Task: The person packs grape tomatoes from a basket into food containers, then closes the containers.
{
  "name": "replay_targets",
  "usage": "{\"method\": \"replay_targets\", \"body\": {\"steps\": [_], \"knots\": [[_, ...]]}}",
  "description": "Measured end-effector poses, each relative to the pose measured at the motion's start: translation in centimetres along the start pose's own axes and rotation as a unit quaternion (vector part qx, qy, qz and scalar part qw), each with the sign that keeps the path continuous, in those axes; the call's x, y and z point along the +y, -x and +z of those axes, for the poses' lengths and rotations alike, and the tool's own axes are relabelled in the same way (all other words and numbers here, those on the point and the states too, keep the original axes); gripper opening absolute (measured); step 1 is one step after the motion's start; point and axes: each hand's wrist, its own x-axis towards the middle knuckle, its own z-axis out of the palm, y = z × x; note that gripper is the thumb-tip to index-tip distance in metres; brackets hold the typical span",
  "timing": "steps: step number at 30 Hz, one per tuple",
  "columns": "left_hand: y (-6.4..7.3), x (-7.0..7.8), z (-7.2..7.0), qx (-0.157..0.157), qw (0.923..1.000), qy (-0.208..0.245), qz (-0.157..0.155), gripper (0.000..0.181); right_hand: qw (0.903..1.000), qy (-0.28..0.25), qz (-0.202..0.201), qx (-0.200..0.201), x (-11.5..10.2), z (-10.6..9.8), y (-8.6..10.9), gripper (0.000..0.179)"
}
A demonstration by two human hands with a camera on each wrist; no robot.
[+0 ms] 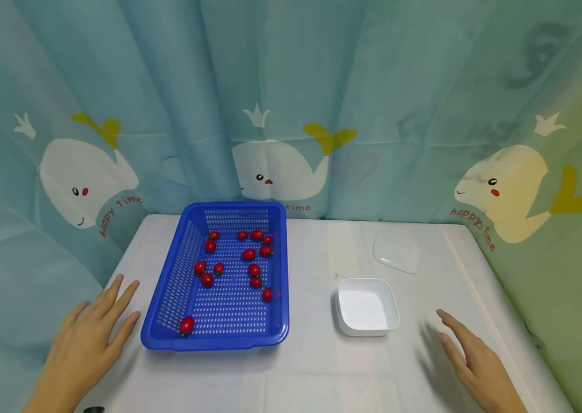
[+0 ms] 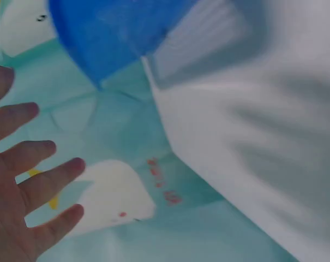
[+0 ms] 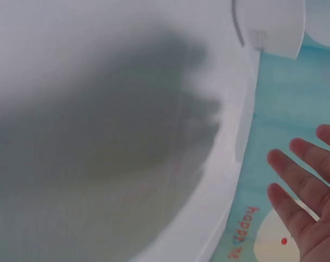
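Observation:
In the head view a blue plastic basket [image 1: 218, 343] with slotted sides stands left of the table's middle. Several small red cherry tomatoes [image 1: 248, 254] with green stems lie scattered on its floor. My left hand [image 1: 89, 335] hovers beside the basket's left side, fingers spread, holding nothing; the left wrist view shows the same spread fingers. A white square container [image 1: 367, 308] stands right of the basket, and nothing shows inside it. To its right is my right hand [image 1: 477, 364], fingers extended and apart from the container, also holding nothing.
A clear lid [image 1: 396, 253] lies behind the white container. The table has a white cloth [image 1: 317, 378]. A teal curtain [image 1: 291, 69] printed with whales hangs close around the back and sides. A small dark object [image 1: 93, 409] shows at the bottom left edge.

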Motion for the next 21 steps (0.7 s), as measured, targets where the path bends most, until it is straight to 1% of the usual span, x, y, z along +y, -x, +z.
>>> {"method": "replay_targets", "body": {"steps": [4,7,11,13,18,21], "knots": [[-1.2,1.1,-0.8,0.006,0.9999,-0.002,0.011,0.059,0.9993,-0.035,0.014,0.004,-0.7,0.7,-0.5,0.045],[-2.1,2.1,-1.3,0.006,0.9997,-0.002,0.024,0.055,0.9977,-0.063,0.024,-0.008,-1.4,1.2,-1.1,0.041],[-3.3,3.2,-1.6,0.000,0.9991,0.026,0.035,0.048,0.9932,-0.107,0.032,-0.033,-2.0,1.9,-2.0,0.037],[-4.0,3.7,-1.8,-0.017,0.9981,0.049,0.033,0.045,0.9893,-0.135,0.032,-0.044,-2.2,2.2,-2.4,0.037],[-5.8,4.8,-2.4,-0.076,0.9931,0.088,0.015,0.046,0.9765,-0.204,0.025,-0.064,-2.1,2.9,-3.9,0.038],[-6.7,5.3,-2.6,-0.087,0.9908,0.101,0.021,0.047,0.9716,-0.225,0.026,-0.070,-1.8,3.4,-4.7,0.039]]}}
